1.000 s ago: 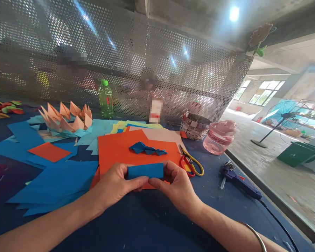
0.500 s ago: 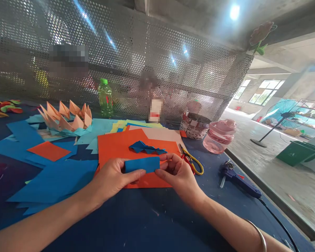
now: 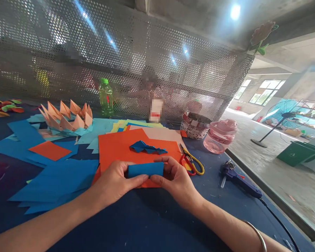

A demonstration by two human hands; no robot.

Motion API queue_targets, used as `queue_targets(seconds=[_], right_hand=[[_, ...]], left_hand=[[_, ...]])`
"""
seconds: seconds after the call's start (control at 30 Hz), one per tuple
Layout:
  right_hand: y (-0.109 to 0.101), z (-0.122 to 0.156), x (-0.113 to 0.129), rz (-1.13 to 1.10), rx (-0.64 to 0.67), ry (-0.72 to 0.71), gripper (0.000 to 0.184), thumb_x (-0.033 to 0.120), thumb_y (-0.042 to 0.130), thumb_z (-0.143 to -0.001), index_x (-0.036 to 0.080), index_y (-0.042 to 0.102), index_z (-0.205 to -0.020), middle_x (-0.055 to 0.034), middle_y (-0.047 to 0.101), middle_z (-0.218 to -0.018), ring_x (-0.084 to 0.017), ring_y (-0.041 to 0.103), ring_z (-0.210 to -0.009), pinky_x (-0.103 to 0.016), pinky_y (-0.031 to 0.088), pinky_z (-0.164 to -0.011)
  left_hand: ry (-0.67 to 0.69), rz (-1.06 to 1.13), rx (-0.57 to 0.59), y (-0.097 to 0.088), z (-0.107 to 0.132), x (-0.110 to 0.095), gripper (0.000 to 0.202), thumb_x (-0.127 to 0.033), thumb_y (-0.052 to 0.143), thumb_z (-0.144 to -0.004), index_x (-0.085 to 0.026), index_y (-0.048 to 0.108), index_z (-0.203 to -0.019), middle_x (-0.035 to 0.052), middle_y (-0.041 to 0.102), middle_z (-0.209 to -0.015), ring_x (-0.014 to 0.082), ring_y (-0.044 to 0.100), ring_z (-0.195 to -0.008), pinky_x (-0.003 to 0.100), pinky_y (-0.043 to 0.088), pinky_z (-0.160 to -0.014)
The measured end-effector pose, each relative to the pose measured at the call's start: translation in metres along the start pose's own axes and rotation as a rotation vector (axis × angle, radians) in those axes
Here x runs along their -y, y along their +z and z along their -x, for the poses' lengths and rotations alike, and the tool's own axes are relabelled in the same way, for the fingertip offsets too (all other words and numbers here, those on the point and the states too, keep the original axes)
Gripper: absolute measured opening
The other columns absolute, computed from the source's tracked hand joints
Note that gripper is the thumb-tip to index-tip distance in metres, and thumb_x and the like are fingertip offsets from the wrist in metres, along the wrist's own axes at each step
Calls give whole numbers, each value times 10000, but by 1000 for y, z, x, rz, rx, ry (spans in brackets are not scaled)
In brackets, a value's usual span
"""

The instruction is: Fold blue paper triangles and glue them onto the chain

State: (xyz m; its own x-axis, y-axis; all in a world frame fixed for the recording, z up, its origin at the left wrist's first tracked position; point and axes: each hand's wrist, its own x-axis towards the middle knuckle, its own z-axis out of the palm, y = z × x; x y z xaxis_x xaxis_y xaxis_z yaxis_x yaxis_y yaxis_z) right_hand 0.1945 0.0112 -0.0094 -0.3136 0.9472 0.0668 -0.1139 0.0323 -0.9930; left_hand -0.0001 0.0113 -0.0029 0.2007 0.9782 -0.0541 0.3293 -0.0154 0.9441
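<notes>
1. Over the near edge of the orange sheet point(image 3: 112, 143), the left hand point(image 3: 118, 179) has its grip pinching one end of the blue strip point(image 3: 145, 169), thumb in front. Uneven thumb pressure could set a crease askew.
2. The right hand point(image 3: 177, 179) pinches the other end in a matching grip, the thumbs nearly meeting at its lower edge. Fingers behind are partly hidden; if they pulled apart, the paper could slip or tear.
3. Left of the sheet, the blue sheets point(image 3: 55, 182) lie loosely piled under the left forearm; a brushing sleeve or arm could slide them.
4. Well right of the sheet, the glue gun point(image 3: 241, 183) rests on the counter point(image 3: 152, 217). A tugged cord point(image 3: 278, 218) could drag it; whether it is hot, I cannot tell.
5. On the sheet, just beyond the strip, the folded piece point(image 3: 148, 148) could be crushed by a forward reach.
6. At the sheet's right edge, the scissors point(image 3: 192, 161) could catch a knuckle, being near the right hand.
</notes>
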Motion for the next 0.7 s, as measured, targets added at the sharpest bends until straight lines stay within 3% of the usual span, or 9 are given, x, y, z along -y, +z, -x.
queue_targets(seconds=[0.17,0.4,0.7], right_hand=[[0,1,-4,57,-14,-18,441,381,797,-708,212,553,-1035,-10,676,-823,-172,654,-769,-301,506,-717],[-4,-2,-2,165,-101,-108,365,300,753,-734,210,542,-1018,37,593,-723,-120,541,-647,-244,416,-617],[-7,-2,2,208,-132,-124,330,278,719,-747,219,521,-1004,36,582,-735,-133,537,-676,-262,411,-642]], left_hand=[[-51,-56,-17,2,1,-6,314,-493,725,-665,-182,695,-636,-2,621,-560,177,578,-540,243,393,-460],[-58,69,4,-4,-5,-4,356,-505,773,-616,-185,736,-767,6,647,-597,174,573,-527,252,427,-464],[-5,-75,-43,-10,-10,-4,359,-485,763,-642,-198,567,-549,-56,439,-468,97,361,-448,220,257,-433]])
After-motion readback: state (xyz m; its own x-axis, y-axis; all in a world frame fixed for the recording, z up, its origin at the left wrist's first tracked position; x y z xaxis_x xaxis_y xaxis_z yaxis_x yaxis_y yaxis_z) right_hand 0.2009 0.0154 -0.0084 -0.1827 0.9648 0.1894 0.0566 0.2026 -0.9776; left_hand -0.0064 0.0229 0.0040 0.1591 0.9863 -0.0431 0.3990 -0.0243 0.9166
